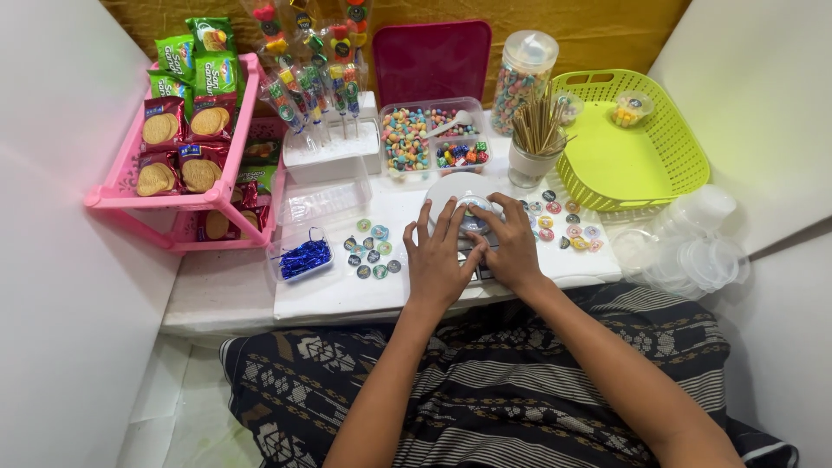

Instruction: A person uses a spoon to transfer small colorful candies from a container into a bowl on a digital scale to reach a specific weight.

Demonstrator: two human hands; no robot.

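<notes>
Both hands rest on a small clear round cup with a lid (pixel 473 211) that sits on a white round scale (pixel 451 187) on the white board. My left hand (pixel 438 256) touches the cup's left side with spread fingers. My right hand (pixel 511 245) presses the lid from the right, fingers curled over it. Round coloured stickers (pixel 373 251) lie left of my hands, and more stickers (pixel 568 227) lie to the right.
A divided tray of coloured candies (pixel 407 139) with a white scoop, a cup of wooden skewers (pixel 536 139), a candy jar (pixel 523 78), a green basket (pixel 633 147), stacked clear lids (pixel 693 251), a pink snack rack (pixel 186 130), a box of blue twist ties (pixel 305 258).
</notes>
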